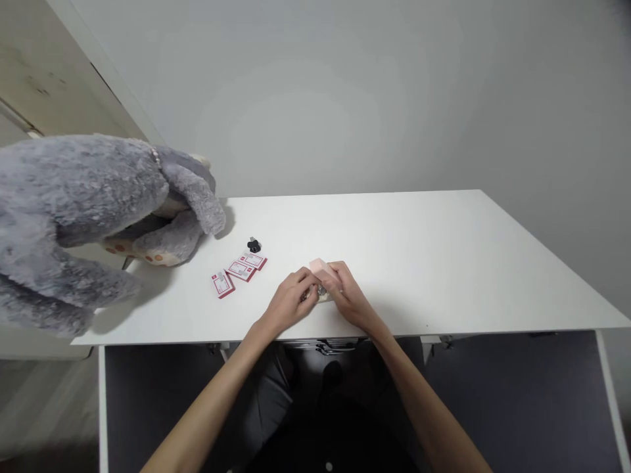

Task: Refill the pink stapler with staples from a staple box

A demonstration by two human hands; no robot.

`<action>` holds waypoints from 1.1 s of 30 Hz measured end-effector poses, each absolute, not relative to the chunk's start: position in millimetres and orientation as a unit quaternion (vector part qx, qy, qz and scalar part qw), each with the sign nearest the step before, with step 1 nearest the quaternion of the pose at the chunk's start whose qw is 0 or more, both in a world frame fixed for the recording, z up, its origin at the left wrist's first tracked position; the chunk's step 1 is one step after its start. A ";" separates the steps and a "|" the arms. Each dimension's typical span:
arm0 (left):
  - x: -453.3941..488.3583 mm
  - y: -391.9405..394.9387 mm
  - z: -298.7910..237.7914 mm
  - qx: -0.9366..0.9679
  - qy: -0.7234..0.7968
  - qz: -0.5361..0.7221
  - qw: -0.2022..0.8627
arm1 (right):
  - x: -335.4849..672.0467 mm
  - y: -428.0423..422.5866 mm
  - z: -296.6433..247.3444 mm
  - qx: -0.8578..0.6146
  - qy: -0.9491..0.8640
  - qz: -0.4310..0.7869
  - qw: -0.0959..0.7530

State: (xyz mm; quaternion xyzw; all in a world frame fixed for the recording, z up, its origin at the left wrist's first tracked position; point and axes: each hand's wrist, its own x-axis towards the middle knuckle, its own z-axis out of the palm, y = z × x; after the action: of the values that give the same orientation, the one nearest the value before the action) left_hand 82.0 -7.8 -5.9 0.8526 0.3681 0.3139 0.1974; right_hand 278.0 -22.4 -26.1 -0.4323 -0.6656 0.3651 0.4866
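Observation:
Near the front edge of the white table (394, 263), my two hands work close together. My right hand (348, 295) is closed around a pale pink rectangular block (324, 269), held tilted above the tabletop. Just to its left, my left hand (294, 295) has its fingers curled inward, pressing at something small that they mostly hide. Between the hands lies a small light-coloured, partly shiny item (323, 293), too covered to name.
Three small red-and-white boxes (223, 284) lie left of my hands. Behind them stands a small black clip-like object (254, 245). A large grey plush toy (98, 190) leans over the table's left end. A grey wall (315, 98) rises behind.

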 end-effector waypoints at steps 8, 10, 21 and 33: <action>88.3 -3.6 -12.3 0.868 0.373 0.320 0.069 | 278.1 -22.8 -23.6 -0.422 -0.673 0.369 0.483; 89.3 -3.0 -11.6 0.865 0.376 0.327 0.066 | 278.3 -23.0 -23.7 -0.419 -0.672 0.374 0.483; 77.0 5.2 3.3 0.447 0.416 0.577 0.543 | 279.3 -22.9 -22.6 -0.431 -0.670 0.384 0.466; 43.9 -14.5 22.0 0.219 0.383 0.595 0.672 | 277.2 -27.2 -14.4 -0.448 -0.678 0.373 0.447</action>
State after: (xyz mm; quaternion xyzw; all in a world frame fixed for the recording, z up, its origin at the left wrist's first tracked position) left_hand 43.9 -14.5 22.0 0.2193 0.3826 0.5946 0.6723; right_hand 277.2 -27.2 -14.4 -0.4480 -0.6785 0.3734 0.4467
